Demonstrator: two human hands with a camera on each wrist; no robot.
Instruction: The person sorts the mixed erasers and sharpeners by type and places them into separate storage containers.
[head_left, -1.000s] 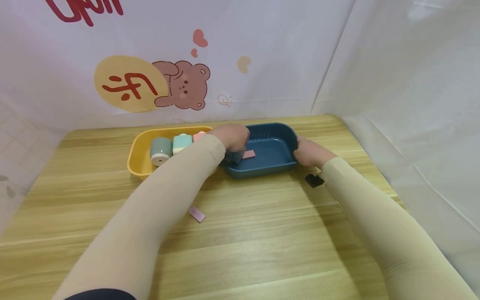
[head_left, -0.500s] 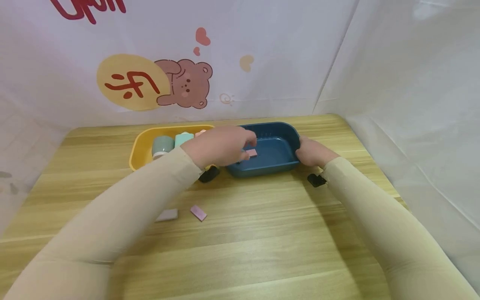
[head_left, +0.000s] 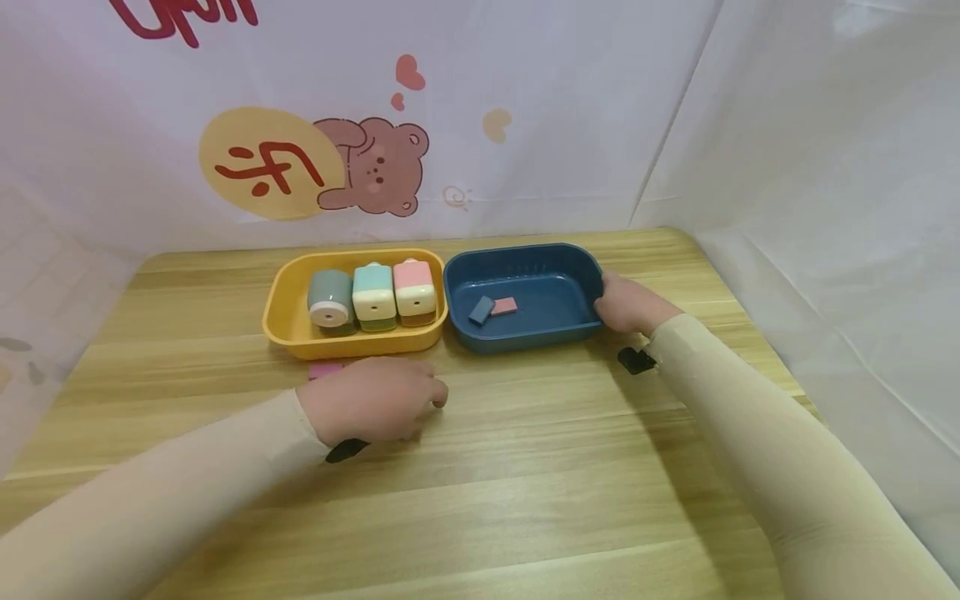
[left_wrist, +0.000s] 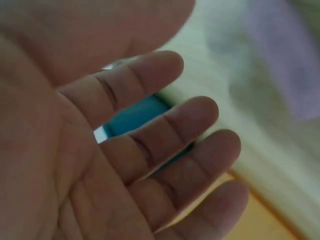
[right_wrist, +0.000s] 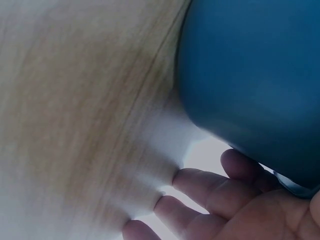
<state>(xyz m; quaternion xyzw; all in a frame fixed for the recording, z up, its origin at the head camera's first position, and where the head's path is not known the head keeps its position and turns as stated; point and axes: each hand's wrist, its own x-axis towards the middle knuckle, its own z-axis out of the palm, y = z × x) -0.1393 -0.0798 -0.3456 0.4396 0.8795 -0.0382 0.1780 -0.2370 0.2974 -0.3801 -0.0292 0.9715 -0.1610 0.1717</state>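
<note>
My left hand hovers low over the table with fingers extended and nothing between them. In the left wrist view a blurred lilac block, eraser-like, lies beyond the fingertips. A magenta block shows behind the hand, close to the yellow basket. At the right end of the dark blue basket, my right hand holds the rim. From the right wrist view, the index finger bends under the basket wall while other fingers touch the table. Inside lie a blue eraser and a pink eraser, touching.
The yellow basket stands left of the blue one, touching or nearly so. It holds a grey-green pencil sharpener, a mint one and a pink one. A printed cloth hangs behind the table.
My left hand has let go of the blue eraser in the blue basket, then moved left and toward me over the table. The right hand stays at the basket's end.
</note>
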